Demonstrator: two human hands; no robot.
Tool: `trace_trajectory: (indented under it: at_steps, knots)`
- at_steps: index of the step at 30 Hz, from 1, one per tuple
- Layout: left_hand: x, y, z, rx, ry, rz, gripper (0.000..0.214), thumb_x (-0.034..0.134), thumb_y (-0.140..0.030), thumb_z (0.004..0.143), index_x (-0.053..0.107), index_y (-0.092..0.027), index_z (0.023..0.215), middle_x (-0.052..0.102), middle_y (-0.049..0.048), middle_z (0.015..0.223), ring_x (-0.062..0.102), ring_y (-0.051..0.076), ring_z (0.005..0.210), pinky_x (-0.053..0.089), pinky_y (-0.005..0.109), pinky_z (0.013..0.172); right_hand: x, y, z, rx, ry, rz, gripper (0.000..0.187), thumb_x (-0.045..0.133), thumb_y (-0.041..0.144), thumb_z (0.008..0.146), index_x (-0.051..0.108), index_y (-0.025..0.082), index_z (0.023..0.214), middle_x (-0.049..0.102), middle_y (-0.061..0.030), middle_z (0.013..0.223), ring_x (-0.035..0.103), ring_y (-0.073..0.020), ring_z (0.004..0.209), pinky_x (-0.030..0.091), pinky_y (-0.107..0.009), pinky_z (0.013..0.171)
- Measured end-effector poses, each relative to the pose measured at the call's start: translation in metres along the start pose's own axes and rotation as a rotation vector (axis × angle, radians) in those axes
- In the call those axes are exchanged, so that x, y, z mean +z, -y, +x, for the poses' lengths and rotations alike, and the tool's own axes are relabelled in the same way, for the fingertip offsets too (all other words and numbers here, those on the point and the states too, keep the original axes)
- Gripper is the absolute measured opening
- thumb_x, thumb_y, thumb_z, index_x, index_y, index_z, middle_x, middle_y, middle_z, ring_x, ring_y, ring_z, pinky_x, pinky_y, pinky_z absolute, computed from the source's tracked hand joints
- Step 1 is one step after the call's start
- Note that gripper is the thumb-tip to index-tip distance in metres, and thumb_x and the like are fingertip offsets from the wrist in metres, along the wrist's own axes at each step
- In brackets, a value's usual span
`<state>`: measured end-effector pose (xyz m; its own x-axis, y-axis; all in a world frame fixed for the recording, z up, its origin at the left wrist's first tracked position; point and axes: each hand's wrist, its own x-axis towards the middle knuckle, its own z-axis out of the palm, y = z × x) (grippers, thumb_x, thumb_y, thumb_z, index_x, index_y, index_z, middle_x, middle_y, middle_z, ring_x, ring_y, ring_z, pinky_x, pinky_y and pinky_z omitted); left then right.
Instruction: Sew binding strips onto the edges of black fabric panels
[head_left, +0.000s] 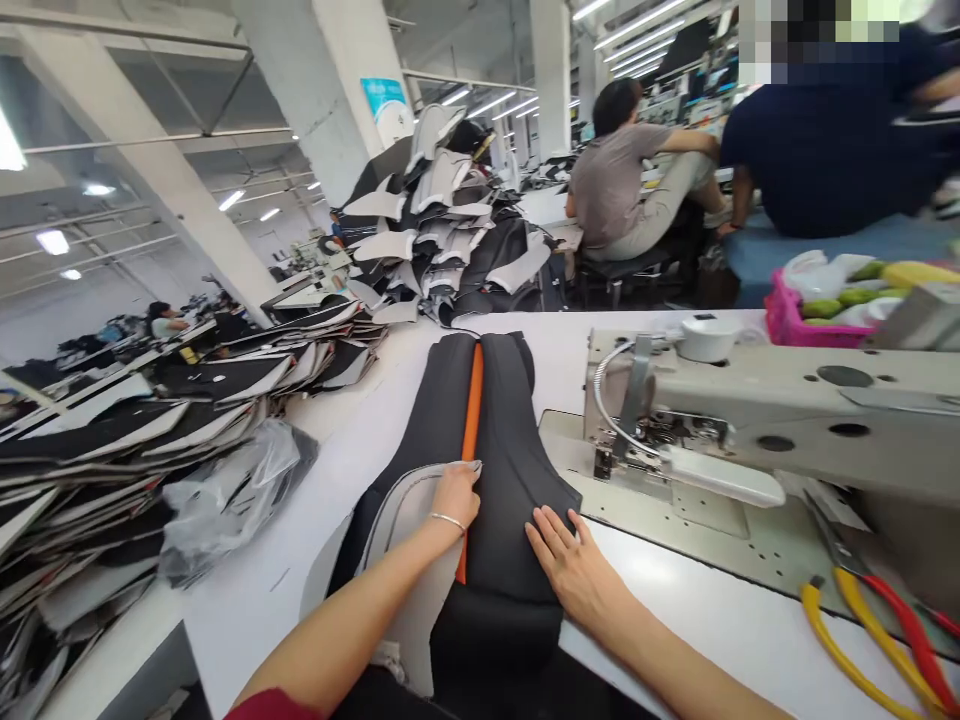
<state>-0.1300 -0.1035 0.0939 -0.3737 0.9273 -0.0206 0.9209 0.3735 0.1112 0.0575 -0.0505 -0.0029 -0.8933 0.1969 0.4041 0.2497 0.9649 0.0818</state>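
Observation:
A black fabric piece (502,430) with an orange centre stripe (471,410) lies on the white table (675,620), stretching away from me. My left hand (456,495) pinches a folded-back grey-lined edge of it beside the stripe; a thin bracelet circles the wrist. My right hand (574,565) lies flat, fingers stretched, on the black fabric near its right edge. Just right of the fabric stands a grey sewing machine (750,420), with its needle area (604,460) close to the fabric's edge.
Stacks of black and grey cut pieces (150,430) fill the left; a tall heap (450,230) rises behind. Pliers with yellow and red handles (870,620) lie at right. A pink basket (810,320) sits behind the machine. Two people (637,180) sit beyond.

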Motion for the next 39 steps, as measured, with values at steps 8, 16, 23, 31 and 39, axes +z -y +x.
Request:
trace_trajectory:
  at_steps: [8, 16, 23, 31, 39]
  knots:
    - [0.018, -0.074, 0.018, 0.264, 0.068, -0.263, 0.031, 0.044, -0.001, 0.059, 0.064, -0.016, 0.076, 0.06, 0.0036, 0.095, 0.055, 0.014, 0.087, 0.047, 0.027, 0.079, -0.017, 0.006, 0.009, 0.054, 0.097, 0.07, 0.04, 0.049, 0.022, 0.078, 0.053, 0.0, 0.111, 0.051, -0.0246, 0.114, 0.044, -0.0327, 0.111, 0.031, -0.054, 0.093]
    - [0.046, -0.089, 0.02, 0.378, 0.038, -0.145, 0.039, 0.04, -0.004, 0.063, 0.064, -0.015, 0.091, 0.063, 0.0062, 0.102, 0.055, 0.018, 0.095, 0.044, 0.035, 0.092, -0.03, 0.0, 0.011, 0.014, 0.238, 0.133, 0.028, 0.053, 0.021, 0.077, 0.063, 0.008, 0.099, 0.059, -0.0189, 0.104, 0.046, -0.0345, 0.107, 0.031, -0.057, 0.092]
    - [0.049, -0.081, 0.019, 0.502, -0.044, -0.133, 0.038, 0.039, -0.008, 0.067, 0.065, -0.015, 0.094, 0.065, 0.0042, 0.101, 0.057, 0.018, 0.093, 0.049, 0.033, 0.087, -0.032, -0.001, 0.011, -0.005, 0.262, 0.152, 0.024, 0.054, 0.023, 0.076, 0.066, 0.012, 0.093, 0.062, -0.0163, 0.097, 0.047, -0.0349, 0.105, 0.029, -0.059, 0.091]
    - [0.046, -0.083, 0.019, 0.525, 0.024, -0.038, 0.04, 0.038, -0.007, 0.069, 0.064, -0.017, 0.098, 0.064, 0.0027, 0.104, 0.057, 0.018, 0.091, 0.049, 0.032, 0.086, -0.036, -0.003, 0.011, 0.023, 0.226, 0.17, 0.019, 0.055, 0.025, 0.075, 0.068, 0.015, 0.086, 0.063, -0.0129, 0.091, 0.048, -0.0353, 0.102, 0.03, -0.059, 0.088]
    - [0.042, -0.087, 0.023, 0.565, 0.069, -0.018, 0.041, 0.038, -0.005, 0.068, 0.065, -0.014, 0.097, 0.064, 0.004, 0.104, 0.058, 0.018, 0.088, 0.05, 0.033, 0.084, -0.041, -0.007, 0.013, 0.058, 0.252, 0.23, 0.016, 0.054, 0.023, 0.076, 0.068, 0.015, 0.082, 0.063, -0.012, 0.087, 0.049, -0.033, 0.099, 0.031, -0.056, 0.088]
